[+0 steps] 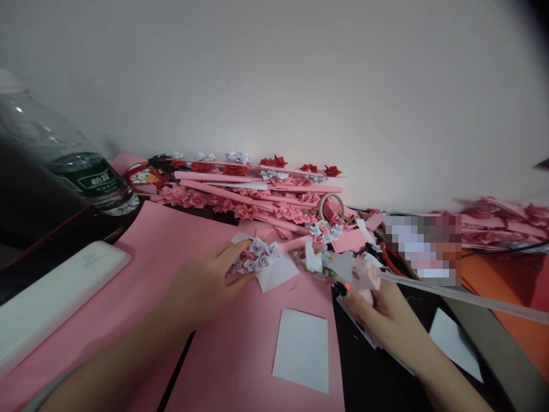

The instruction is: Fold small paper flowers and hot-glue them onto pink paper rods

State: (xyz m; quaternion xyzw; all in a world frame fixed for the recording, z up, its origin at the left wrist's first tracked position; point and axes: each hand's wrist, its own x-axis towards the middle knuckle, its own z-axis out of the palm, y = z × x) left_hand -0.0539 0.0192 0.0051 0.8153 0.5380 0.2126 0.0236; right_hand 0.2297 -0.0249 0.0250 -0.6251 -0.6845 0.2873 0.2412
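My left hand (214, 274) reaches over pink paper, its thumb and fingers closed round a cluster of white folded paper flowers (259, 254). A rolled pink paper stem (295, 244) shows just right of the cluster. My right hand (381, 312) is wrapped round a pale hot glue gun (364, 274), its front end toward the flowers. A small red light glows on the gun, and a long translucent glue stick (463, 296) runs out of its back to the right. Under the flowers lies a white paper square (278, 273); another white paper piece (301, 350) lies nearer me.
Large pink sheets (253, 355) cover the dark table. Behind lie pink paper rolls (231, 194), red paper flowers (274, 161) and a tape roll (331, 208), near the wall. At left are a water bottle (92, 171) and a white power bank (64, 297); orange paper (493, 286) lies right.
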